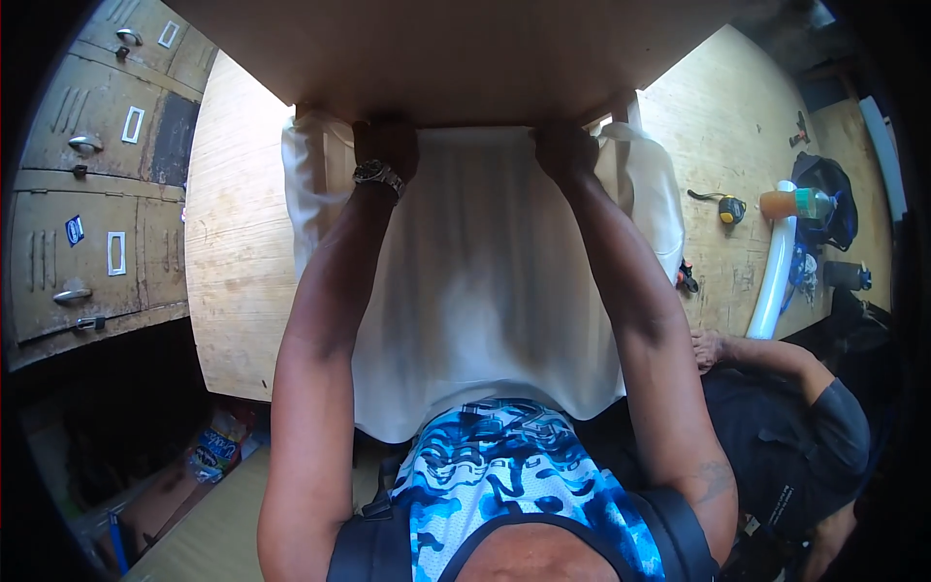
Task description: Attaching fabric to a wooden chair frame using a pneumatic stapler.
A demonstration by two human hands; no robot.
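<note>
A sheet of whitish, semi-translucent fabric (475, 262) hangs in loose folds in front of the person, its upper edge along the lower edge of a broad, flat brown wooden panel (465, 58) and its lower edge near the blue, white and black patterned sleeveless top (514, 466). Both bare arms stretch forward over the fabric. The left hand (386, 145), with a silver metal wristwatch (378, 175) at its wrist, is curled up at the fabric's upper edge, beneath the panel. The right hand (566, 153) is curled likewise, well apart from it along the same edge. The fingers of both are in shadow, so I cannot tell whether they grasp the fabric, the panel or both.

On the right part of the pale wooden bench (233, 262) lie a yellow-and-black tape measure (731, 209), a long white tube (773, 281) and a clear plastic bottle with a green label (805, 203). A co-worker's hand (708, 349) is near the person's right arm. Worn beige metal lockers (87, 228) stand at the left.
</note>
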